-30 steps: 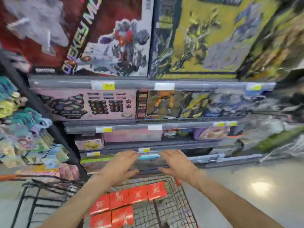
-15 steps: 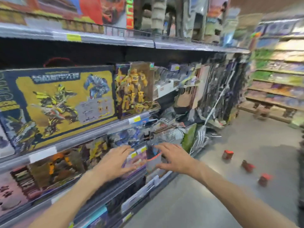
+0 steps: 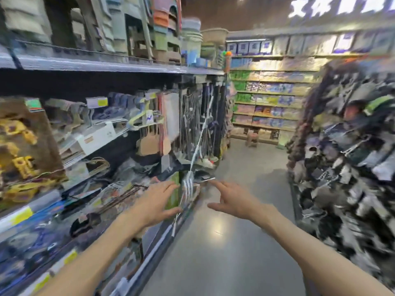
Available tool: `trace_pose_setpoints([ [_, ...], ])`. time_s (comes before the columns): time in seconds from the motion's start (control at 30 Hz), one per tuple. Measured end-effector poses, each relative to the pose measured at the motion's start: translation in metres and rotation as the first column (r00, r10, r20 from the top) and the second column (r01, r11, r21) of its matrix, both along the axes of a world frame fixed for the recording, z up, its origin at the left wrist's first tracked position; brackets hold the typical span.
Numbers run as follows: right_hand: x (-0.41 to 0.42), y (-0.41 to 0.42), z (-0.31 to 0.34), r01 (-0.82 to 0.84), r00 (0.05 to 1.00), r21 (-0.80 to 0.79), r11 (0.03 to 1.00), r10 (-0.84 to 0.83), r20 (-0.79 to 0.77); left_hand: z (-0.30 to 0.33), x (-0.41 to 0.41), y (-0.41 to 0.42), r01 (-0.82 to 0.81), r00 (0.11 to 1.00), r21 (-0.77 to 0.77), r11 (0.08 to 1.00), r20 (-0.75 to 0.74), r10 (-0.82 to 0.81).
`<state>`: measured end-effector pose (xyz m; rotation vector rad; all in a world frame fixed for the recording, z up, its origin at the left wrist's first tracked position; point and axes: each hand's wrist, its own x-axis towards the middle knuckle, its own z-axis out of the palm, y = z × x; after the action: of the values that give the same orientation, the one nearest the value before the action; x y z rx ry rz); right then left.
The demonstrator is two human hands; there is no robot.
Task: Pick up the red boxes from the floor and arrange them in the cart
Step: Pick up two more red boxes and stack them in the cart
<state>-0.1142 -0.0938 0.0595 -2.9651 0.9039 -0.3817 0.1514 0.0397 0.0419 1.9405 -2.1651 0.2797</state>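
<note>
Change: view is swinging right vs 0.5 s ago, from the toy shelves to looking down the aisle; the red boxes seen on the floor then aren't showing now.
L hand: left hand (image 3: 152,202) is reaching fwd, fingers straight and spread, holding nothing.
R hand: right hand (image 3: 232,199) is reaching fwd too, fingers loose and apart, nothing in it.
Boxes: no red boxes in view; floor (image 3: 224,242) ahead is showing none.
Cart: not in view.
Surroundings: shelf (image 3: 106,67) w/ hanging goods on the left, blurred rack (image 3: 342,157) on the right.
Progress: prob. mid-task, going for more boxes; can't tell how many are left.
</note>
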Motion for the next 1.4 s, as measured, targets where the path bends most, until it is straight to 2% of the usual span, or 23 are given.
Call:
trace_pose_setpoints([
  [0.2,-0.053,-0.115,-0.006,0.190,0.982,0.032,0.981,-0.189,-0.025,-0.014,-0.026,-0.153,0.134,0.991,0.012,0.991,0.008,-0.134],
  [0.33,-0.072,-0.204,-0.020,0.281,0.959,-0.011,0.960,-0.282,-0.041,-0.028,-0.022,-0.263,0.196,0.980,0.034,0.980,0.016,-0.196],
  [0.7,-0.053,-0.443,-0.036,0.503,0.858,-0.029,0.864,-0.503,-0.099,-0.055,0.030,-0.561,0.272,0.962,0.105,0.957,-0.021,-0.271],
  [0.9,-0.041,-0.567,-0.059,0.554,0.828,0.004,0.833,-0.550,-0.109,-0.088,0.064,-0.699,0.268,0.963,0.135,0.954,-0.013,-0.269],
  [1.13,-0.019,-0.753,-0.099,0.590,0.804,0.057,0.805,-0.579,-0.140,-0.118,0.094,-0.870,0.247,0.967,0.208,0.946,0.005,-0.253],
  [1.4,0.035,-0.945,-0.129,0.577,0.811,0.119,0.808,-0.549,-0.204,-0.141,0.142,-1.043,0.237,0.971,0.270,0.933,-0.040,-0.236],
])
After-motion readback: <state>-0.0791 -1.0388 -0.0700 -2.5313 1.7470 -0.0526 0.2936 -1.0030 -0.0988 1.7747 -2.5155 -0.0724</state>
